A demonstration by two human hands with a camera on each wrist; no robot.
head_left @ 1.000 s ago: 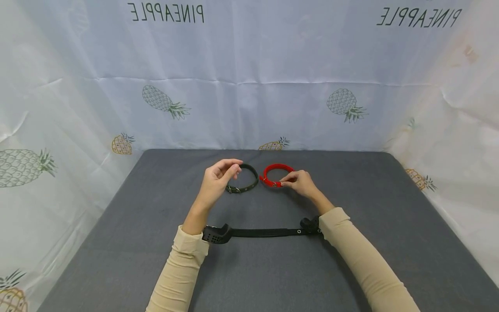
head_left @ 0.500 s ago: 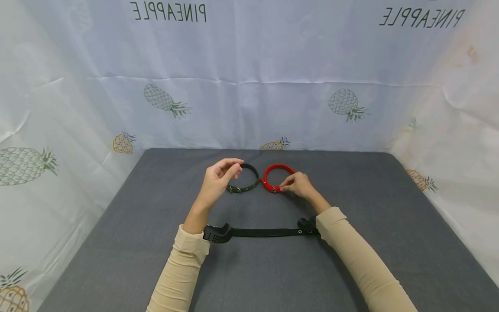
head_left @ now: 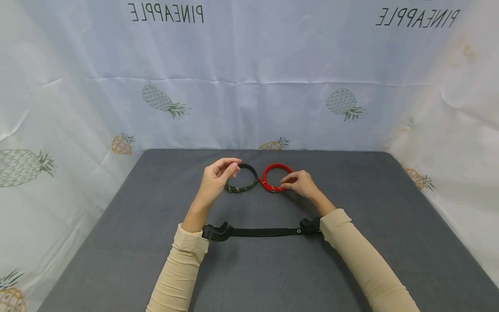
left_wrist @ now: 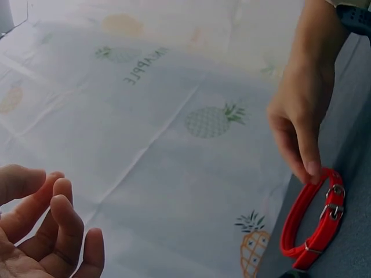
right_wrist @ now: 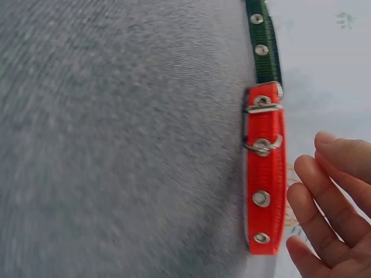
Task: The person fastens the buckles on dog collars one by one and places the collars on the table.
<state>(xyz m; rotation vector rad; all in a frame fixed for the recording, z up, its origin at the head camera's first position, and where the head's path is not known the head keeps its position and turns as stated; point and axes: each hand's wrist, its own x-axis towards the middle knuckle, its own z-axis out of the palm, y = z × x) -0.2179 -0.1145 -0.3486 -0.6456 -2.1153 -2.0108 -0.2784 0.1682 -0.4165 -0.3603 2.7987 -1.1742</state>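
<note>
Two collars stand on edge as rings on the grey table, side by side. The red collar (head_left: 266,184) has a metal buckle, a D-ring and eyelets; its band (right_wrist: 265,174) fills the middle of the right wrist view. Touching its left end is the dark green collar (head_left: 246,189), also buckled. My right hand (head_left: 302,183) hovers beside the red band, fingers loosely bent; the right wrist view shows a gap between fingertips (right_wrist: 300,197) and collar. My left hand (head_left: 212,184) is raised in front of the green collar's left side, hiding part of it, fingers relaxed and holding nothing.
Black straps with dark wrist-camera mounts (head_left: 218,232) sit on both wrists; a black strap (head_left: 265,232) appears between them. The grey tabletop (head_left: 257,273) ends at a pale pineapple-printed curtain (head_left: 249,112) at the back and sides.
A second ago my right hand pinched the red collar's front band; it has lowered slightly toward me and now stands on the table. My fingers have let go. The left hand has barely moved.
</note>
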